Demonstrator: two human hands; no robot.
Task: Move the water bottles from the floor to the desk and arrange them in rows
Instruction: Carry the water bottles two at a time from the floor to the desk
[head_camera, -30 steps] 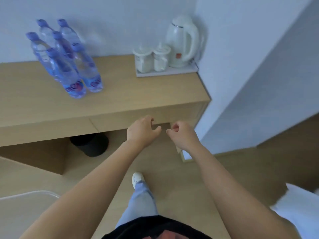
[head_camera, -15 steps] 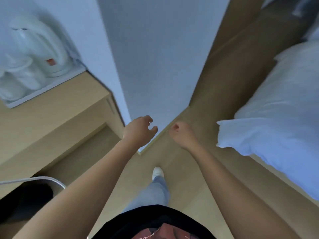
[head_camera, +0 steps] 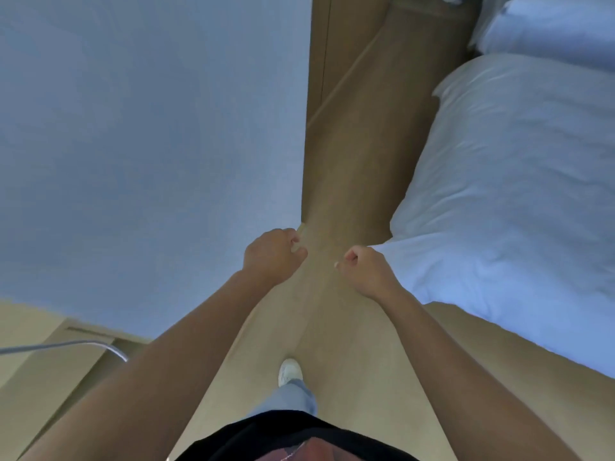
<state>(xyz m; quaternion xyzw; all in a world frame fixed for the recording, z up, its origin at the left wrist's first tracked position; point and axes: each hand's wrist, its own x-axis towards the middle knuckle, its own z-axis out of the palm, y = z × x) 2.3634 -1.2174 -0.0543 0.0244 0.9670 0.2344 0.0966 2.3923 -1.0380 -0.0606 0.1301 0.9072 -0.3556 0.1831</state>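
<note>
No water bottle is in view. My left hand (head_camera: 271, 256) and my right hand (head_camera: 362, 269) are stretched out in front of me at mid-frame, a small gap between them, above the wooden floor (head_camera: 349, 181). The left hand's fingers are loosely curled with the thumb out, and it holds nothing. The right hand is curled into a fist and is also empty. Only a corner of the light wooden desk (head_camera: 36, 324) shows at the lower left.
A pale wall (head_camera: 149, 144) fills the left side. A bed with white bedding (head_camera: 519, 201) fills the right, leaving a narrow strip of floor between them. A white cable (head_camera: 66, 344) crosses the desk corner. My white shoe (head_camera: 289, 371) is on the floor below.
The view has swung right, away from the desk: the bottles, kettle and cups have left the frame and the bed has come in. Both hands stay empty in front of me.
</note>
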